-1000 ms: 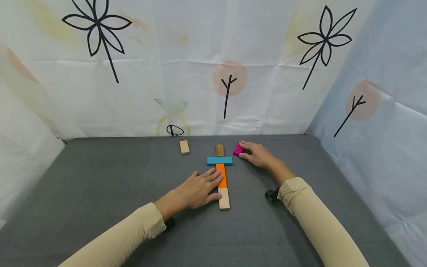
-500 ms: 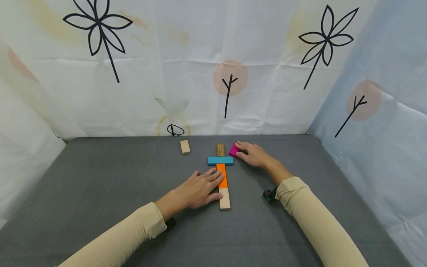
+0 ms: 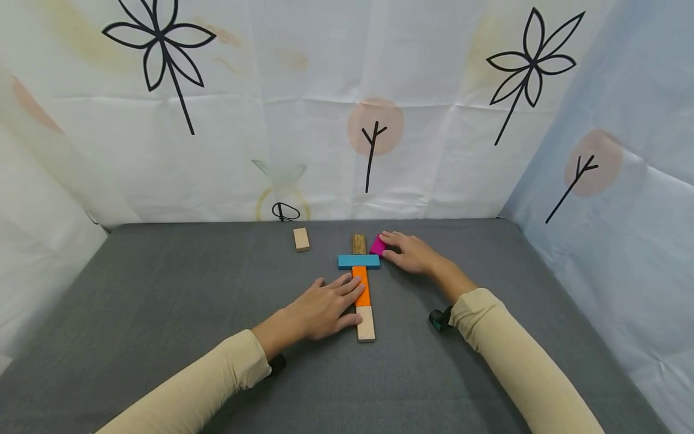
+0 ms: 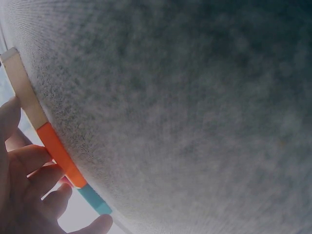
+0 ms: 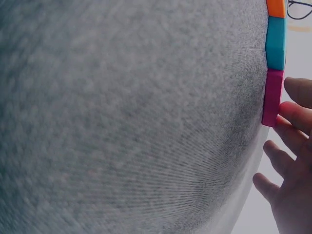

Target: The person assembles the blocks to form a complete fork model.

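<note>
In the head view my left hand (image 3: 324, 306) lies with its fingers spread over the orange block (image 3: 362, 284). Its thumb touches the plain wooden block (image 3: 365, 324), which joins the orange one end to end. Across the orange block's far end lies a blue block (image 3: 359, 261). My right hand (image 3: 414, 253) holds a magenta block (image 3: 378, 245) between thumb and forefinger, by the blue block's right end. In the right wrist view the magenta block (image 5: 273, 97) lines up beside the blue one (image 5: 276, 44); the other fingers are spread apart.
A brown, wood-grained block (image 3: 359, 243) extends behind the blue one. Farther left, a small plain wooden block (image 3: 301, 239) lies alone on the grey tabletop (image 3: 179, 301). White printed cloth (image 3: 314, 90) stands behind the table.
My right hand has slid the magenta block left, towards the brown and blue blocks, and turned it slightly. My left hand has stayed in place on the orange block.
</note>
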Demonstrator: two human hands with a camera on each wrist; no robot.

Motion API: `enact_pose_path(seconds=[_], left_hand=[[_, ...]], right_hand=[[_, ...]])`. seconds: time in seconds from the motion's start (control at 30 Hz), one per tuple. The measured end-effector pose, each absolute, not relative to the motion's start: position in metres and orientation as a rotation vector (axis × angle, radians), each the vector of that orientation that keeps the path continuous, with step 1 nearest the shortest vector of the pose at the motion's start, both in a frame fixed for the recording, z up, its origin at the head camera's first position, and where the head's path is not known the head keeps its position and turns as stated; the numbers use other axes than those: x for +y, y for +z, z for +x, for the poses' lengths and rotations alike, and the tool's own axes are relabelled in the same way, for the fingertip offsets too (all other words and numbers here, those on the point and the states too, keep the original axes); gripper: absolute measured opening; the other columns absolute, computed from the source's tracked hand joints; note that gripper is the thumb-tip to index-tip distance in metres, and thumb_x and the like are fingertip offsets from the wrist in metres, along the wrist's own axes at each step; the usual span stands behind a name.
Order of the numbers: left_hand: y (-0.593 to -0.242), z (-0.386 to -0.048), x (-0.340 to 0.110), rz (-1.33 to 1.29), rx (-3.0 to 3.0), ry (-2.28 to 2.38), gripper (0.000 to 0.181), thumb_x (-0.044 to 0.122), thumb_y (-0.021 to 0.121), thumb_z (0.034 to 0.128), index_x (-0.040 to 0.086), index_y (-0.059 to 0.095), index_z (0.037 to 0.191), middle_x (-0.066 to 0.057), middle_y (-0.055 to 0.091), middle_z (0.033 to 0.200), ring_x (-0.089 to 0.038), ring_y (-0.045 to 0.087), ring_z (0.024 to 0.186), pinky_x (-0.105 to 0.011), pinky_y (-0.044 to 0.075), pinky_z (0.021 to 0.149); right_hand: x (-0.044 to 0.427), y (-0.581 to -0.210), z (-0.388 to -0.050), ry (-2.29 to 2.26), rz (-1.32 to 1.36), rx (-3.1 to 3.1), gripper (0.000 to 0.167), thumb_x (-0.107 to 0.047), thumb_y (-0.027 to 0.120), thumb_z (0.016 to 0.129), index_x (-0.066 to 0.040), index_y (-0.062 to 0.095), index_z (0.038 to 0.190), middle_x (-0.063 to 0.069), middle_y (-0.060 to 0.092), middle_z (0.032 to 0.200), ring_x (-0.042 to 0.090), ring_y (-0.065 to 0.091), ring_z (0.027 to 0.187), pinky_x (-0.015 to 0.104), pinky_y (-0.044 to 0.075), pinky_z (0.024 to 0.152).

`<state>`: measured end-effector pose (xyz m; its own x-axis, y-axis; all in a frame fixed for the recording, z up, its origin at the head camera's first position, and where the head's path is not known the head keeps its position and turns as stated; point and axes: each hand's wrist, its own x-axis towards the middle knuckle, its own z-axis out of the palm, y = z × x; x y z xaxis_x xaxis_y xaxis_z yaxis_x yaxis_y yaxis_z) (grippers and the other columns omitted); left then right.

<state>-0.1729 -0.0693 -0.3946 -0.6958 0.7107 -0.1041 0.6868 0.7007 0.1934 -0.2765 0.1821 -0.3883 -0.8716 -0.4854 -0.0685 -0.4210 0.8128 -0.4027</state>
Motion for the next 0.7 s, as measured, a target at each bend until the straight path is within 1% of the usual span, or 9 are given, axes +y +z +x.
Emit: enact_pose_path(seconds=[0.4, 0.7], left_hand=[[-0.3953, -0.173, -0.0688, 1.135, 2.733, 0.211, 0.069, 0.053, 0.043, 0.1034, 0.01, 0.033, 0.156, -0.006, 0.028, 0.162, -0.026, 0.022, 0.15, -0.062, 0.03, 0.11], [-0.3953, -0.1729, -0.069, 1.142, 2.737, 0.203, 0.069, 0.053, 0.043, 0.1032, 0.01, 0.034, 0.156, -0.006, 0.029, 0.162, -0.026, 0.023, 0.15, -0.062, 0.031, 0.109]], right_hand=[[0.1829, -0.389, -0.278, -0.567, -0.723, 2.83, 0.054, -0.025, 0.054, 0.103, -0.003, 0.042, 0.151, 0.02, 0.037, 0.156, 0.043, 0.032, 0.143, 0.059, 0.023, 0.114], [0.1817, -0.3867, -0.2751, -0.574, -0.697, 2.825, 0.055, -0.025, 0.055, 0.102, -0.004, 0.042, 0.151, 0.019, 0.036, 0.156, 0.045, 0.03, 0.144, 0.061, 0.02, 0.115]])
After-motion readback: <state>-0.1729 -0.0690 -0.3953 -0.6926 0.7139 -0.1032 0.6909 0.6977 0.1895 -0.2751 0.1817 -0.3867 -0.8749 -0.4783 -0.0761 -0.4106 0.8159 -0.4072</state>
